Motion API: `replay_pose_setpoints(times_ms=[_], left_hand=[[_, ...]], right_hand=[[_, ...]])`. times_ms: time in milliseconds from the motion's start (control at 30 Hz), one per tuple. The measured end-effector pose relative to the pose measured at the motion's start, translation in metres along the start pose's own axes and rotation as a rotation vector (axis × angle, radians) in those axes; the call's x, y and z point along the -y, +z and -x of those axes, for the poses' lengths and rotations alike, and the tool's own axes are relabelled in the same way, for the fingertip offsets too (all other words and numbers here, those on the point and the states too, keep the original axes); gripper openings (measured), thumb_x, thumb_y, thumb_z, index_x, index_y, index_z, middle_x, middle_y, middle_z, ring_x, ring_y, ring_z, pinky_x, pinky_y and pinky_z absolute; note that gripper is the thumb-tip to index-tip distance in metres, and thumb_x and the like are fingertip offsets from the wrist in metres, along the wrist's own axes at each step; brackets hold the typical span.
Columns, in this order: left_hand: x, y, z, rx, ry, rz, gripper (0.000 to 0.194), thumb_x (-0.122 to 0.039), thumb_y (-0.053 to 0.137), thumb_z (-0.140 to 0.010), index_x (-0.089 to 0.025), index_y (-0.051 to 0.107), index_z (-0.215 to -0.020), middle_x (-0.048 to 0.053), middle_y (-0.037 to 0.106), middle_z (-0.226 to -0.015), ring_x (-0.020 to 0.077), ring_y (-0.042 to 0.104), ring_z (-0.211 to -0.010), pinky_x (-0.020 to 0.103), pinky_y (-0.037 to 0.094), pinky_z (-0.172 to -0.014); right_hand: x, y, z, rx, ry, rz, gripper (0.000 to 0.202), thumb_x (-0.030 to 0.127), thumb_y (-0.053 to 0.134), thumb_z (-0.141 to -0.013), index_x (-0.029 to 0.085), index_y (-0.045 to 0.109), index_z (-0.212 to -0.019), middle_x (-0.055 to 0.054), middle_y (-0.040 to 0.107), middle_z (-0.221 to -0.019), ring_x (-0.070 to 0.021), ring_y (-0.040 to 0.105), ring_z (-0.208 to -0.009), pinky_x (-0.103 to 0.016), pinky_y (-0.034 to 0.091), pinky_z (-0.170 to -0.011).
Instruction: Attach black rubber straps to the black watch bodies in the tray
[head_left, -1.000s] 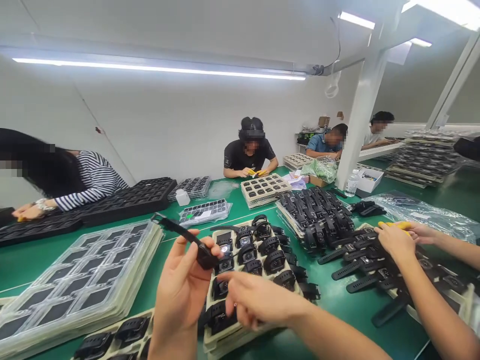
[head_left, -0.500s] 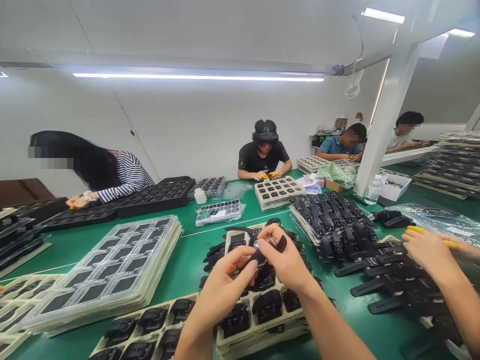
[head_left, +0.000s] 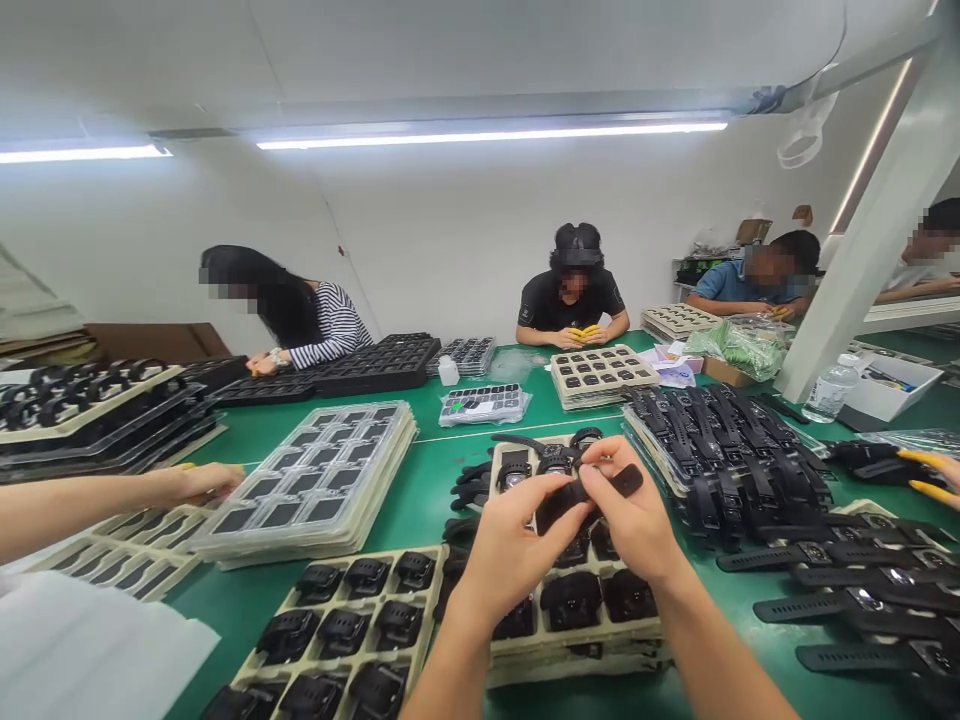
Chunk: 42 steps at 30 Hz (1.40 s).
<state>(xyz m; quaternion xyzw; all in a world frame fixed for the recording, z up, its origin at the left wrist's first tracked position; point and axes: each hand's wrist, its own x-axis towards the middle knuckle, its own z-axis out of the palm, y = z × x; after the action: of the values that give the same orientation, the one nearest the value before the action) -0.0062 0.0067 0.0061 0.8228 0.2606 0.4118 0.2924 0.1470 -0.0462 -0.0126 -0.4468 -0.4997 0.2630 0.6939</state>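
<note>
A black watch (head_left: 628,481) is held between my two hands above the tray in front of me; its strap end sticks out past my right fingers. My left hand (head_left: 517,545) is closed, thumb and fingers pinching the dark part of it. My right hand (head_left: 634,515) grips the strap side, its fingertips meeting those of the left. My fingers hide much of the watch. Beneath them, a stack of cream trays (head_left: 581,640) bears black watches in its compartments. Another cream tray (head_left: 364,600) of watches lies to the left, nearer my left forearm.
Clear-covered trays (head_left: 405,470) are stacked left of centre. Black watches (head_left: 720,450) lie piled on trays at the right, with more straps (head_left: 862,610) nearer. A co-worker's hand (head_left: 206,482) reaches in at left, another (head_left: 934,475) at right. White paper (head_left: 97,650) lies lower left.
The view has turned left, so things sit farther right. My hands stay together on the watch. A co-worker's arm and white paper have appeared at left; the right co-worker's hand has shifted outward.
</note>
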Motion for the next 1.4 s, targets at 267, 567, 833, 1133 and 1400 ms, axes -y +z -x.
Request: replay_pose_setpoints(times_ms=[267,567,833,1133,1400], left_hand=[[-0.002,0.002,0.000,0.096,0.020,0.072,0.029,-0.028,0.062,-0.094,-0.023,0.069,-0.122,0.008,0.076,-0.116,0.0235,0.071,-0.102,0.034,0.056,-0.092],[0.015,0.021,0.003,-0.145,-0.153,0.595,0.042,-0.051,0.047,-0.103,-0.020,0.066,-0.125,0.002,0.059,-0.077,0.0137,0.048,-0.062,0.028,0.045,-0.061],[0.011,0.023,0.003,-0.145,-0.164,0.780,0.041,-0.057,0.057,-0.096,-0.024,0.063,-0.121,-0.002,0.048,-0.080,0.0097,0.038,-0.058,0.023,0.038,-0.054],[0.003,0.029,0.006,-0.062,-0.086,0.678,0.040,-0.054,0.061,-0.095,-0.022,0.067,-0.117,0.009,0.068,-0.112,0.0228,0.064,-0.099,0.032,0.055,-0.084],[0.008,0.030,0.004,-0.094,-0.053,0.601,0.035,-0.047,0.065,-0.094,-0.020,0.071,-0.116,0.011,0.073,-0.115,0.0244,0.068,-0.104,0.034,0.055,-0.091]], right_hand=[[-0.002,-0.001,0.000,0.011,0.015,0.064,0.023,0.048,0.057,-0.099,0.025,0.055,-0.101,0.005,0.048,-0.070,-0.0160,0.048,-0.063,-0.029,0.041,-0.062],[-0.005,-0.002,0.007,0.172,-0.061,0.154,0.080,0.077,0.005,-0.097,0.026,0.064,-0.109,0.002,0.038,-0.070,-0.0201,0.039,-0.064,-0.034,0.036,-0.063],[-0.008,0.012,0.007,0.023,0.000,0.163,0.047,0.059,0.037,-0.105,0.025,0.055,-0.077,-0.001,0.053,-0.075,-0.0205,0.049,-0.071,-0.033,0.044,-0.067],[-0.026,0.027,0.013,-0.195,0.130,-0.009,0.044,0.061,0.050,-0.099,0.023,0.072,-0.092,-0.007,0.072,-0.096,-0.0258,0.066,-0.097,-0.038,0.055,-0.089],[-0.032,0.032,0.014,-0.326,0.154,0.044,0.045,0.062,0.054,-0.094,0.023,0.074,-0.103,-0.009,0.075,-0.112,-0.0294,0.062,-0.121,-0.039,0.051,-0.100]])
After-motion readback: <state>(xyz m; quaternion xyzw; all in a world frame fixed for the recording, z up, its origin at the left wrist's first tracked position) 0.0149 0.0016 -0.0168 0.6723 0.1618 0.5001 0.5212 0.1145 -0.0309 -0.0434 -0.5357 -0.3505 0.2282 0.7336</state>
